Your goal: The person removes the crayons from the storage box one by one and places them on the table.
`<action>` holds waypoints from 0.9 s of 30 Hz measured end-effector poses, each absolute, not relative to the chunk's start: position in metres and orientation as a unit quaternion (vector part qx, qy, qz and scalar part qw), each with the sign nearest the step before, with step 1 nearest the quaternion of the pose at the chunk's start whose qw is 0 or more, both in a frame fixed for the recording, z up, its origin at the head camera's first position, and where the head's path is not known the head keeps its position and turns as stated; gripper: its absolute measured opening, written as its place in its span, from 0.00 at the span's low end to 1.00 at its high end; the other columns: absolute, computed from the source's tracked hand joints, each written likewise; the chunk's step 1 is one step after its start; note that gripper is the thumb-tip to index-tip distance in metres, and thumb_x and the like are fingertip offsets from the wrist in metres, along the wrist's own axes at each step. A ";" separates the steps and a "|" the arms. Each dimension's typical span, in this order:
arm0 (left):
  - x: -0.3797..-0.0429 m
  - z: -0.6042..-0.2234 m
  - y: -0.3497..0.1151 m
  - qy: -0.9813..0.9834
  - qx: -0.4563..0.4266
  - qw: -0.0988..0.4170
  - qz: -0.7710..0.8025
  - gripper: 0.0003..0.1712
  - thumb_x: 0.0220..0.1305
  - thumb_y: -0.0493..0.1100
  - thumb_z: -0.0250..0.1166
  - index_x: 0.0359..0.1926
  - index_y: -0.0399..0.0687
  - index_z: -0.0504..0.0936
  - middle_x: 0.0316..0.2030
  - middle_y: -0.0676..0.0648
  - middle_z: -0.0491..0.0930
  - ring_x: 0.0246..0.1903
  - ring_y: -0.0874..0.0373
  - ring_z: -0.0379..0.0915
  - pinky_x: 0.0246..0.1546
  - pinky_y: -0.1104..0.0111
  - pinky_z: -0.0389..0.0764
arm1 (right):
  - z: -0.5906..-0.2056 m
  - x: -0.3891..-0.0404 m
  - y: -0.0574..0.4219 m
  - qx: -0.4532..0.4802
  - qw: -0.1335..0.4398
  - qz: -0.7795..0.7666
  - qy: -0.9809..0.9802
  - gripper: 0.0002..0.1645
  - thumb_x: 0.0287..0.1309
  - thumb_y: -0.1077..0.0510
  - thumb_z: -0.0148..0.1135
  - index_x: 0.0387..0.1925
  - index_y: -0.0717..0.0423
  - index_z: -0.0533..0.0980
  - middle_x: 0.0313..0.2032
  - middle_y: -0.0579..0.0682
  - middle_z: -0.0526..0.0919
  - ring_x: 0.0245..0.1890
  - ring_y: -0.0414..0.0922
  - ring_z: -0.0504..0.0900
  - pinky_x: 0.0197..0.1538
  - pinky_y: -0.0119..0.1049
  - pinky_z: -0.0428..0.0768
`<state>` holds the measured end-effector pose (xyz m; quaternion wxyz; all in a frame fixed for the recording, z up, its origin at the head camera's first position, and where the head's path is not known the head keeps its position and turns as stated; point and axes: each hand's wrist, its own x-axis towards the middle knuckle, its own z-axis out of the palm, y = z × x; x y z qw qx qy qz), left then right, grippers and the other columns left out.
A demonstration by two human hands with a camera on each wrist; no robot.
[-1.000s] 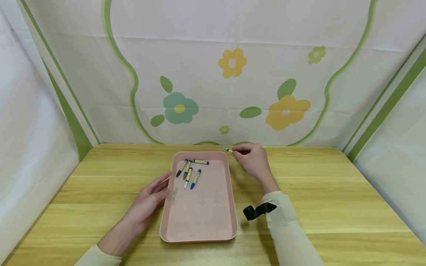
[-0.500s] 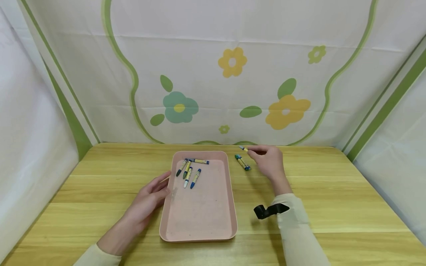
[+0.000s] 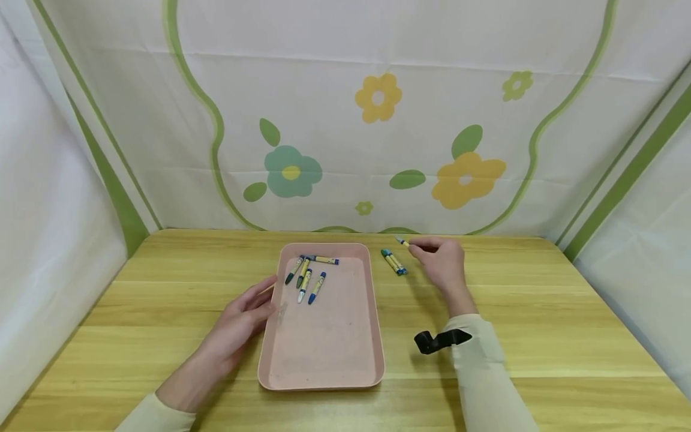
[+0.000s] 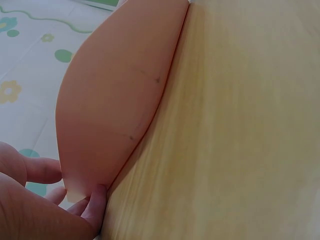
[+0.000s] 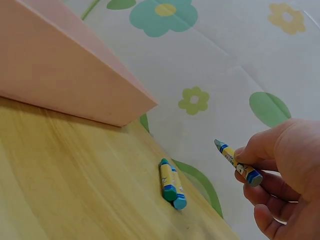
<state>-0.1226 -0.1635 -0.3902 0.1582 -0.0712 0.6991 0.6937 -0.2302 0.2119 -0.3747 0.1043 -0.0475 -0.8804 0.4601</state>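
My right hand point(image 3: 444, 264) pinches a grey-tipped crayon point(image 5: 235, 161) with a yellow wrapper and blue bands, held above the table between thumb and fingers. To the left of that hand, two crayons point(image 3: 394, 262), one green and one lighter blue, lie side by side on the wood. The pink tray point(image 3: 324, 354) stands left of them, with several crayons point(image 3: 305, 282) in its far left part. My left hand point(image 3: 234, 330) touches the tray's left outer wall, its fingers fairly straight. In the left wrist view its fingertips point(image 4: 99, 197) meet that pink wall.
A wooden table point(image 3: 518, 312) carries everything. Behind it hangs a white cloth point(image 3: 335, 108) printed with flowers, and more cloth closes both sides. A black strap point(image 3: 439, 342) sits on the right sleeve.
My right hand has moved to the right with the crayon, most of it in the first half second. The two crayons on the table have come into view. My left hand stays at the tray.
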 end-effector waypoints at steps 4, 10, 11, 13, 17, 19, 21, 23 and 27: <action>-0.122 -0.389 -0.164 0.702 -0.073 0.157 0.691 0.38 0.80 0.38 0.55 0.85 0.57 0.57 0.84 0.41 0.54 0.82 0.43 0.54 0.80 0.48 0.60 | -0.381 -0.232 0.208 -0.051 0.088 0.463 -0.881 0.15 0.68 0.52 0.70 0.51 0.54 0.90 0.49 0.58 0.92 0.47 0.52 0.89 0.45 0.33 0.84; -0.122 -0.389 -0.164 0.705 -0.070 0.158 0.688 0.38 0.80 0.38 0.55 0.85 0.57 0.56 0.84 0.40 0.54 0.82 0.43 0.54 0.80 0.49 0.61 | -0.390 -0.233 0.202 -0.066 0.072 0.460 -0.882 0.14 0.69 0.53 0.69 0.51 0.55 0.90 0.50 0.58 0.92 0.51 0.54 0.88 0.53 0.45 0.86; -0.122 -0.389 -0.164 0.705 -0.069 0.158 0.688 0.38 0.80 0.38 0.55 0.85 0.56 0.56 0.84 0.40 0.54 0.82 0.42 0.54 0.80 0.48 0.60 | -0.392 -0.233 0.202 -0.068 0.071 0.459 -0.883 0.14 0.69 0.53 0.69 0.50 0.55 0.90 0.50 0.58 0.92 0.51 0.54 0.88 0.54 0.46 0.85; -0.122 -0.390 -0.163 0.704 -0.071 0.158 0.689 0.38 0.80 0.38 0.55 0.84 0.56 0.57 0.84 0.40 0.54 0.82 0.42 0.54 0.80 0.48 0.60 | -0.395 -0.234 0.201 -0.072 0.068 0.455 -0.885 0.14 0.68 0.53 0.69 0.50 0.55 0.90 0.49 0.57 0.92 0.53 0.54 0.88 0.57 0.48 0.85; -0.123 -0.390 -0.163 0.702 -0.073 0.158 0.691 0.37 0.80 0.38 0.55 0.84 0.56 0.57 0.84 0.40 0.54 0.82 0.41 0.53 0.81 0.46 0.60 | -0.403 -0.235 0.200 -0.079 0.065 0.442 -0.891 0.14 0.68 0.53 0.70 0.49 0.54 0.91 0.49 0.57 0.92 0.55 0.55 0.88 0.61 0.51 0.83; -0.123 -0.391 -0.163 0.701 -0.073 0.157 0.691 0.37 0.80 0.38 0.55 0.84 0.56 0.58 0.84 0.40 0.54 0.82 0.41 0.53 0.81 0.45 0.59 | -0.406 -0.235 0.201 -0.080 0.065 0.437 -0.893 0.14 0.68 0.53 0.70 0.49 0.53 0.91 0.49 0.57 0.92 0.55 0.56 0.87 0.62 0.52 0.83; -0.123 -0.391 -0.163 0.702 -0.073 0.157 0.691 0.37 0.80 0.38 0.55 0.84 0.56 0.58 0.84 0.40 0.54 0.83 0.41 0.53 0.81 0.45 0.59 | -0.407 -0.236 0.201 -0.082 0.065 0.435 -0.894 0.14 0.68 0.53 0.69 0.49 0.53 0.91 0.50 0.57 0.92 0.56 0.56 0.87 0.63 0.52 0.82; -0.123 -0.391 -0.163 0.703 -0.073 0.156 0.690 0.37 0.80 0.38 0.55 0.84 0.56 0.58 0.84 0.40 0.54 0.83 0.41 0.53 0.81 0.45 0.59 | -0.408 -0.236 0.200 -0.082 0.067 0.432 -0.896 0.14 0.68 0.53 0.69 0.49 0.53 0.91 0.50 0.57 0.92 0.55 0.56 0.87 0.62 0.52 0.83; -0.122 -0.390 -0.163 0.704 -0.074 0.154 0.689 0.37 0.80 0.38 0.55 0.84 0.56 0.58 0.84 0.40 0.55 0.82 0.41 0.54 0.81 0.45 0.59 | -0.409 -0.237 0.200 -0.079 0.066 0.424 -0.900 0.14 0.68 0.53 0.69 0.49 0.53 0.91 0.49 0.56 0.92 0.54 0.55 0.88 0.61 0.52 0.83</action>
